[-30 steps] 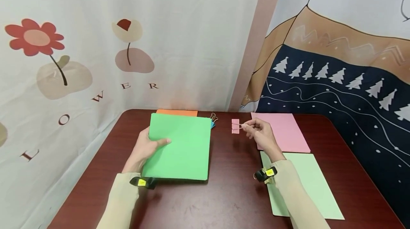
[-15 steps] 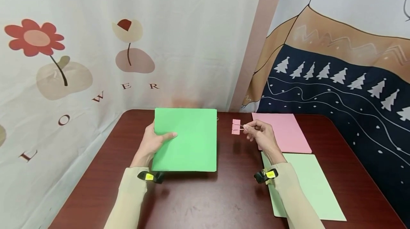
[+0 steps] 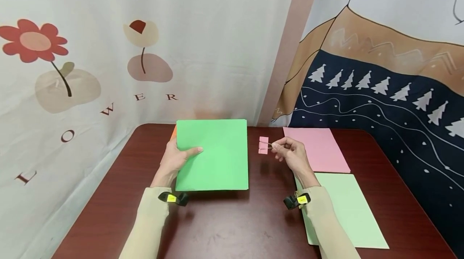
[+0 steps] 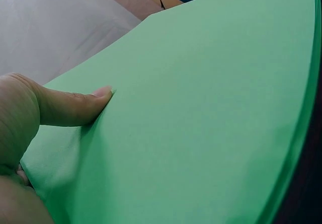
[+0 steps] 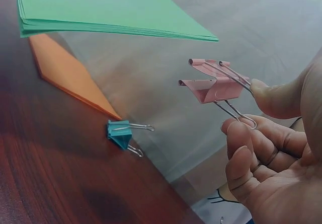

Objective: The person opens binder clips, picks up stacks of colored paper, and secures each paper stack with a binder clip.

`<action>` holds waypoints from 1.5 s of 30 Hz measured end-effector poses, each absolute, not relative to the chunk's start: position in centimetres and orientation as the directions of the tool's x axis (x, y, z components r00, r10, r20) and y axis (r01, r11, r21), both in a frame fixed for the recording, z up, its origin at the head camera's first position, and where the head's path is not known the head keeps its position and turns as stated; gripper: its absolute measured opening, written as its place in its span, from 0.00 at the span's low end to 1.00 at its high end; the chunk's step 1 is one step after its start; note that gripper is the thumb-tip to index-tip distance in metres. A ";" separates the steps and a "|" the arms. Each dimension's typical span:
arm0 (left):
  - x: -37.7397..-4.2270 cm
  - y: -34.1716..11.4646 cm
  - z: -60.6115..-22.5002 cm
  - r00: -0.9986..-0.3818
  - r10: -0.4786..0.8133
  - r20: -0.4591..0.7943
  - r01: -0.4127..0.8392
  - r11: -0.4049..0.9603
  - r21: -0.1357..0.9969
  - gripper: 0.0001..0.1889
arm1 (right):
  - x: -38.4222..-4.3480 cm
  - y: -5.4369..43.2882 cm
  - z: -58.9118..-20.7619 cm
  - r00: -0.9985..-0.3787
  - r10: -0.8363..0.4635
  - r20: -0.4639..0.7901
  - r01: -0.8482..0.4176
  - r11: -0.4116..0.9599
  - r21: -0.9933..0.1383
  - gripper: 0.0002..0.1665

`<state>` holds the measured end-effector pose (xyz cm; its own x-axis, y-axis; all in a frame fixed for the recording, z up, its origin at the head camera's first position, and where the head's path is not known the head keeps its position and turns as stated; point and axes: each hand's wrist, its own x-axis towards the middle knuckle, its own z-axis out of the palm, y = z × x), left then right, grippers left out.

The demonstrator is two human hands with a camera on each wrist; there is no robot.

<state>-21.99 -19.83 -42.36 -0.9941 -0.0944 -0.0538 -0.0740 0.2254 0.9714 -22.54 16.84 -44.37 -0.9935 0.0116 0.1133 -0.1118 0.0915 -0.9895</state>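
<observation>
Above table (image 3: 224, 226), gap separates right edge of green stack (image 3: 221, 162) from pink clip (image 3: 263, 145).

Green paper stack (image 3: 221, 166), held raised, pink binder clip (image 3: 263, 145) just right, mouth parted

Head view: green stack (image 3: 217, 158) hides most of orange stack (image 3: 174, 132), all of teal clip (image 5: 119, 135), most fingers of left hand (image 3: 175, 160). Right sleeve (image 3: 322, 208) partly covers pale-green paper (image 3: 353, 210).
</observation>
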 end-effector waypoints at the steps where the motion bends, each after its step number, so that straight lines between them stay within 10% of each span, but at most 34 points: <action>1: -22.0 -19.8 -42.4 -0.994 -0.096 -0.050 -0.070 0.224 0.972 0.34 | -22.5 16.8 -44.4 -0.993 0.009 0.114 -0.113 0.095 -0.989 0.11; 45: -21.6 -18.0 -43.2 -0.990 -0.085 -0.111 -0.125 0.189 0.974 0.29 | -22.0 14.5 -45.3 -0.994 -0.080 0.076 -0.083 0.093 -0.992 0.11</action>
<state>-21.57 -18.02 -43.23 -0.9902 -0.0852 -0.1105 -0.1250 0.1888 0.9740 -21.98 14.55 -45.33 -0.9939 -0.0798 0.0757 -0.0831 0.0930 -0.9922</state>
